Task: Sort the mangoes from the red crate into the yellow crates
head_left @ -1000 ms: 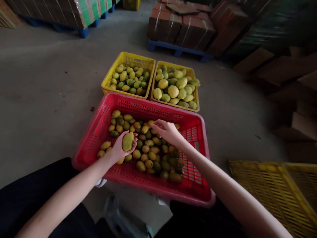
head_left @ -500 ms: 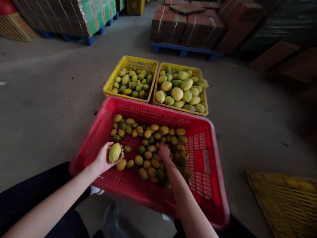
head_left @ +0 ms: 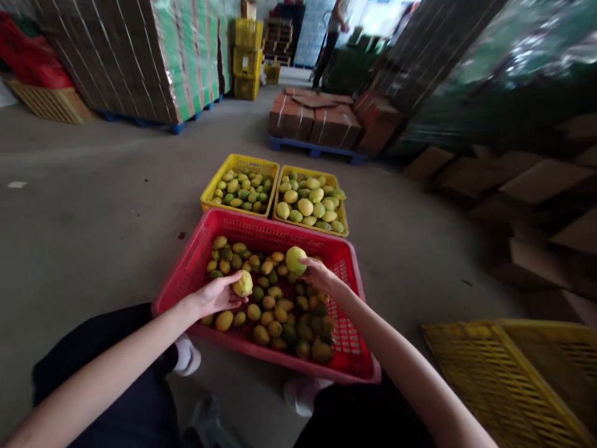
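My left hand (head_left: 217,297) is closed around a yellow lemon (head_left: 242,284), over the left part of a red plastic crate (head_left: 242,228). To its right, my right hand (head_left: 321,275) grips a larger yellow-green lemon (head_left: 295,261) by its side, raised above the crate's back half. Many loose lemons (head_left: 268,302), yellow and green, lie on the crate's slotted floor below both hands. Just behind stand two yellow crates, the left one (head_left: 254,163) holding smaller lemons and the right one (head_left: 344,219) holding bigger ones.
A yellow slatted crate (head_left: 494,367) lies at the lower right. Cardboard boxes (head_left: 541,186) are piled on the right. Flattened brown cartons (head_left: 312,121) rest on a blue pallet ahead. Wrapped stacks (head_left: 186,62) and a standing person (head_left: 329,40) are farther back.
My right hand has come up from among the lemons with a large lemon. My left hand still holds a lemon, now seen turned. The view has tilted up, showing more background.
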The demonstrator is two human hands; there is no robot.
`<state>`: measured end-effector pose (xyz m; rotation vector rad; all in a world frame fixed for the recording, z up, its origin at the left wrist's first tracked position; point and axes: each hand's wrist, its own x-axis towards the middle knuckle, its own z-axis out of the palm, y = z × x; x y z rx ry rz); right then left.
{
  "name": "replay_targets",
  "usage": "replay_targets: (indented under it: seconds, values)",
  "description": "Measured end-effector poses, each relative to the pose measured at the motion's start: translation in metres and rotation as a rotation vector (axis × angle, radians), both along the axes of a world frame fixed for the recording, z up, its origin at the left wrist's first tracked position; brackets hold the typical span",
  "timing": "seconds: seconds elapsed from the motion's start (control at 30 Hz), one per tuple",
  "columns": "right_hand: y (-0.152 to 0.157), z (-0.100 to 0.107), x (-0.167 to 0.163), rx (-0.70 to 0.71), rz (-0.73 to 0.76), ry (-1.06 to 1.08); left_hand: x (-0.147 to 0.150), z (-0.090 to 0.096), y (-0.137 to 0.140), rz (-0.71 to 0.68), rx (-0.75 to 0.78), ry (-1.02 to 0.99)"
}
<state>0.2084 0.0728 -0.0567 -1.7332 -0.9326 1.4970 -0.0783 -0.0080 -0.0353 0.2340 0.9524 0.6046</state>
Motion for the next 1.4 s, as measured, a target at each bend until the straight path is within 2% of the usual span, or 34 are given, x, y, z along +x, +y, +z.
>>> replay_targets:
  seconds: [0.07,0.13,0.23,0.33,0.47,0.53,0.63,0.73,0.83,0.9,1.03,1.17,1.27,1.4]
  values:
    - [-0.018,0.042,-0.004,0.115,0.046,0.194,0.004,0.020,-0.002,0.011,0.143,0.002]
    - [-0.045,0.076,-0.007,0.284,0.093,0.467,0.007,0.039,-0.005,0.052,0.325,0.032]
    - [-0.087,0.104,-0.014,0.493,0.085,0.745,0.011,0.055,-0.010,0.082,0.578,0.095]
    - [-0.110,0.107,-0.028,0.534,-0.006,0.802,0.014,0.053,-0.014,0.155,0.758,0.165]
    - [-0.107,0.088,-0.042,0.325,-0.078,0.787,0.021,0.040,-0.019,0.281,0.837,0.224]
    - [-0.102,0.077,-0.047,0.283,-0.066,0.717,0.025,0.036,-0.019,0.284,0.842,0.206]
    - [-0.104,0.070,-0.056,0.366,0.017,0.512,0.030,0.037,-0.015,0.316,0.868,0.126]
    - [-0.112,0.070,-0.068,0.432,0.075,0.295,0.034,0.044,-0.009,0.421,0.864,0.034]
    - [-0.117,0.070,-0.078,0.400,0.086,0.233,0.040,0.052,-0.006,0.500,0.880,0.025]
    - [-0.116,0.070,-0.080,0.420,0.087,0.230,0.045,0.055,-0.006,0.480,0.929,0.108]
    - [-0.113,0.070,-0.073,0.645,0.078,0.130,0.051,0.055,-0.006,0.320,1.109,0.406]
    - [-0.116,0.076,-0.059,0.888,0.068,-0.163,0.049,0.058,-0.007,0.151,1.285,0.651]
    - [-0.120,0.081,-0.053,1.078,0.052,-0.442,0.049,0.060,-0.010,0.092,1.420,0.646]
    - [-0.122,0.085,-0.051,1.321,0.064,-0.624,0.053,0.056,-0.011,0.150,1.548,0.546]
